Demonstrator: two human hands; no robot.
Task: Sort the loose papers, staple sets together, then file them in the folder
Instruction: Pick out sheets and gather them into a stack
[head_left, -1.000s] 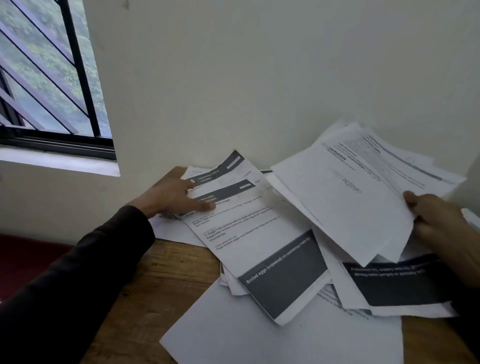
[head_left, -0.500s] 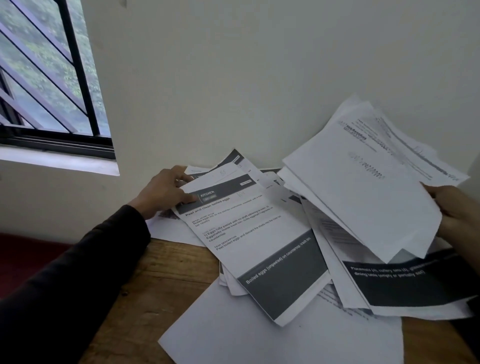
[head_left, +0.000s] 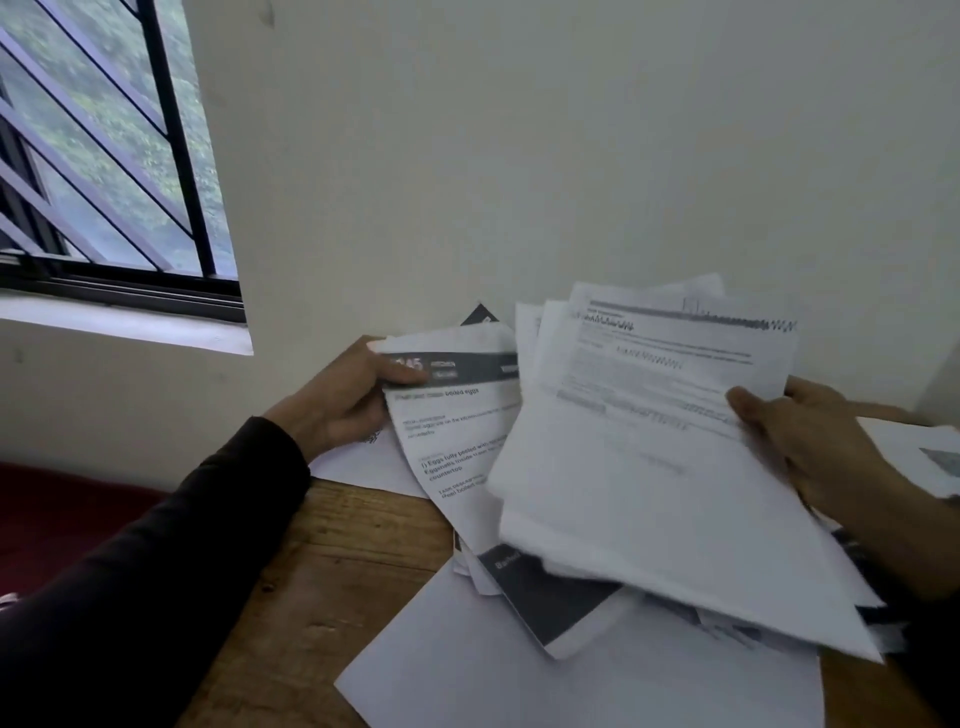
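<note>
My left hand (head_left: 349, 396) pinches the top left corner of a printed sheet with dark bands (head_left: 457, 431), thumb on its header. My right hand (head_left: 810, 436) grips the right edge of a bundle of white printed papers (head_left: 639, 467), held tilted above the table and overlapping the banded sheet. More loose papers lie underneath, with a blank white sheet (head_left: 519, 680) at the front. No folder or stapler is in view.
The wooden table (head_left: 322, 582) stands against a white wall, with its left edge near my dark sleeve. A barred window (head_left: 104, 156) is at the upper left. Another printed sheet (head_left: 919, 457) lies at the far right.
My right hand has swung its bundle left and down over the banded sheet. My left hand has moved from pressing that sheet to pinching its top corner, lifting it.
</note>
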